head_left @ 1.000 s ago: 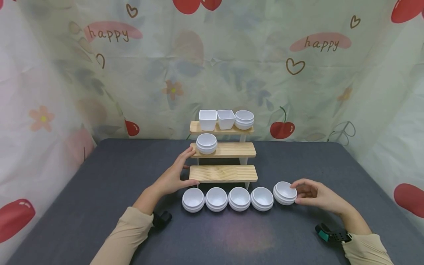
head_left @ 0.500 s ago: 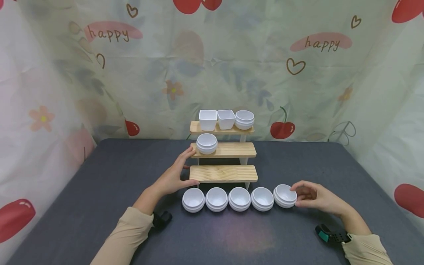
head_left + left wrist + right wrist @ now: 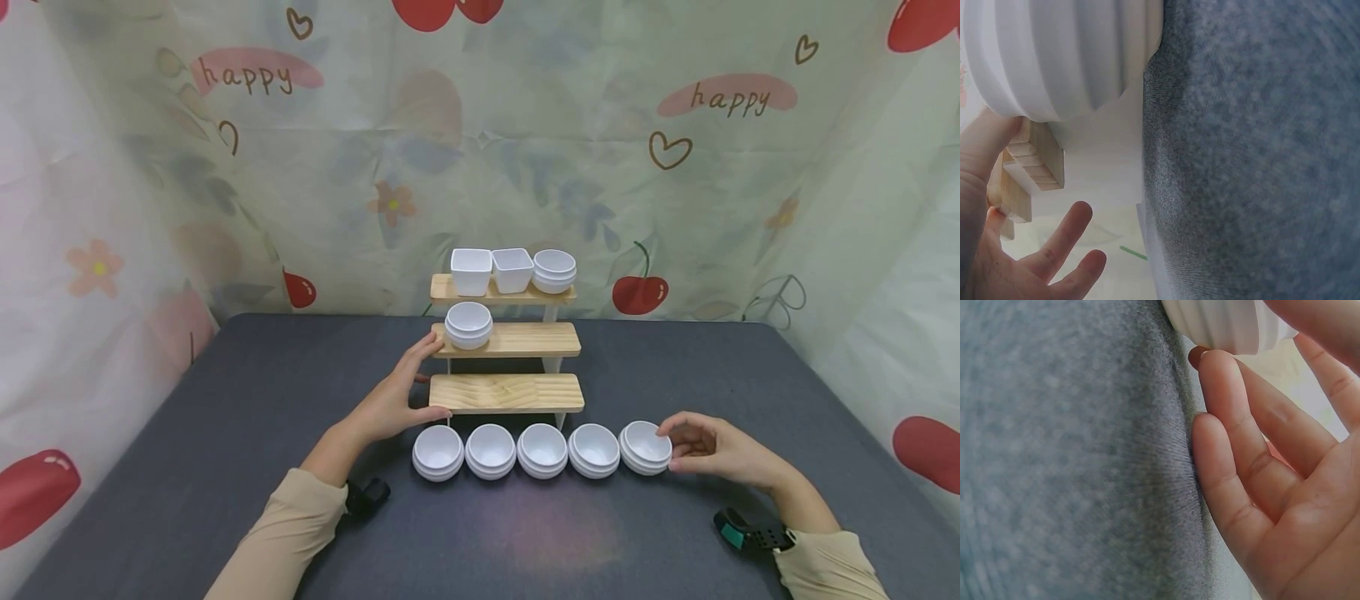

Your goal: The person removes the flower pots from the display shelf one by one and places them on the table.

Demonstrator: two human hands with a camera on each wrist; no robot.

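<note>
My right hand [image 3: 708,446] pinches a small round white bowl [image 3: 646,447] with a stepped side, at the right end of a row of matching bowls. In the right wrist view, this bowl [image 3: 1229,325] sits at the top, with fingertips [image 3: 1219,362] at its underside edge. My left hand [image 3: 390,400] rests at the left side of a three-tier wooden stand [image 3: 506,393], thumb on the bottom board and a finger at the middle board. In the left wrist view, two fingers [image 3: 1072,225] extend freely beside the boards [image 3: 1038,156].
Two square white bowls [image 3: 471,273] and a round one [image 3: 553,271] stand on the top board. Another round bowl [image 3: 468,326] sits at the middle board's left end. Several round bowls [image 3: 542,451] line the dark table [image 3: 525,542] before the stand. A printed curtain [image 3: 480,183] encloses the back.
My right hand has drawn its bowl a little toward me, into line with the row. The left hand and the stand have stayed put.
</note>
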